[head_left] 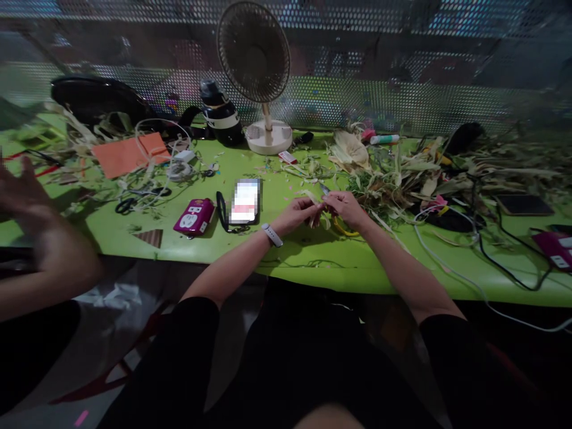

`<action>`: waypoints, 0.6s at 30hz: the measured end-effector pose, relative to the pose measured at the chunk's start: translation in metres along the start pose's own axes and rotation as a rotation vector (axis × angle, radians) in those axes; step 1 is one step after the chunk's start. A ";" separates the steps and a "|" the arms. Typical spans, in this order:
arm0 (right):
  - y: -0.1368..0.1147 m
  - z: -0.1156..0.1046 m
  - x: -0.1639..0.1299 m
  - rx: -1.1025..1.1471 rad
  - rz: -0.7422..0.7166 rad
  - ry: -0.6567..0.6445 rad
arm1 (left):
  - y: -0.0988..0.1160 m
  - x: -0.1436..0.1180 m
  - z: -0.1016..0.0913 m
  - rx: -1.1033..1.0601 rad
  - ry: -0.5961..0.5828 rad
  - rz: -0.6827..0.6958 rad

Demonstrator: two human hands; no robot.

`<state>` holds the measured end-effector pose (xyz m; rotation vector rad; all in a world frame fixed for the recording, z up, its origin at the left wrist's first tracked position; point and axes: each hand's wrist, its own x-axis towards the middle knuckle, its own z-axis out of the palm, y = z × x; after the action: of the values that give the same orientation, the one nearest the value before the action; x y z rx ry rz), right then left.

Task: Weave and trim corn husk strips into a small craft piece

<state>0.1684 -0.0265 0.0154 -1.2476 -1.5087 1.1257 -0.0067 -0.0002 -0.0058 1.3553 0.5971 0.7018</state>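
Note:
My left hand (298,215), with a white band on its wrist, pinches a pale piece of corn husk (314,221) above the front part of the green table. The fingertips of my right hand (345,207) are closed and meet those of the left at this piece; what exactly they grip is hidden. A small pointed grey tip (324,188) shows just beyond the right fingers. Under the right hand, a yellow loop (346,230) lies on the table. Dried husks and green fibres (393,185) are heaped close by on the right.
A phone (245,201), a purple case (194,217) and black scissors (127,205) lie on the left. Behind stand a fan (268,137) and a dark bottle (223,119). Cables (447,265) cross the right side. Another person's hand (22,190) is at far left.

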 end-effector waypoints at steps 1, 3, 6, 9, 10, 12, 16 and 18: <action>0.001 0.002 0.000 0.013 0.003 0.008 | 0.000 0.000 0.000 0.014 -0.019 0.009; 0.003 0.006 0.000 0.038 0.007 0.046 | 0.001 0.001 -0.002 0.005 -0.049 0.030; 0.006 0.011 0.001 0.055 0.019 0.118 | 0.003 0.001 -0.004 0.004 -0.060 0.049; 0.007 0.011 0.001 0.047 0.040 0.136 | 0.003 0.000 -0.003 0.041 -0.051 0.038; 0.006 0.010 0.001 0.044 0.046 0.138 | 0.003 0.000 -0.002 0.030 -0.039 0.032; 0.006 0.004 0.001 0.043 0.047 0.149 | 0.003 0.001 0.000 -0.054 0.018 0.015; 0.005 -0.008 0.001 -0.047 0.052 0.136 | 0.003 0.004 0.002 -0.300 0.229 0.001; 0.006 -0.009 0.001 -0.137 0.039 0.069 | 0.003 0.005 0.001 -0.342 0.292 0.013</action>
<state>0.1785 -0.0237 0.0122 -1.4000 -1.5369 1.0070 -0.0029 0.0027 -0.0022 0.9480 0.6643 0.9741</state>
